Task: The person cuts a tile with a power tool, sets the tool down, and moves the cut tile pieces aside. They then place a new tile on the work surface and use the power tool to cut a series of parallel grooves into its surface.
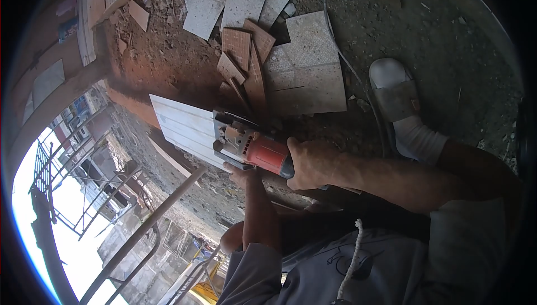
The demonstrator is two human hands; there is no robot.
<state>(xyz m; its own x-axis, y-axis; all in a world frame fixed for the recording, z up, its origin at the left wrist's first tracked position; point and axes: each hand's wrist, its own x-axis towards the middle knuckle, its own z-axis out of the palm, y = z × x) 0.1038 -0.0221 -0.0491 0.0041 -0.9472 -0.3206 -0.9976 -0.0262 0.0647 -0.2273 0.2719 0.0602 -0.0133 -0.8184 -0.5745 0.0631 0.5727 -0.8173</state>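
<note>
My right hand is wrapped round the rear body of a red handheld tile cutter. The cutter's metal base plate rests on a long pale tile marked with lengthwise lines. My left hand grips the tile's near edge, close beside the base plate, with a finger laid on top. The cutter covers the near end of the tile, and its blade is mostly hidden.
Pale speckled tiles and broken brown tile pieces lie on the dirt ground. A grey cable runs past my sandalled foot. Metal railing stands at the lower left.
</note>
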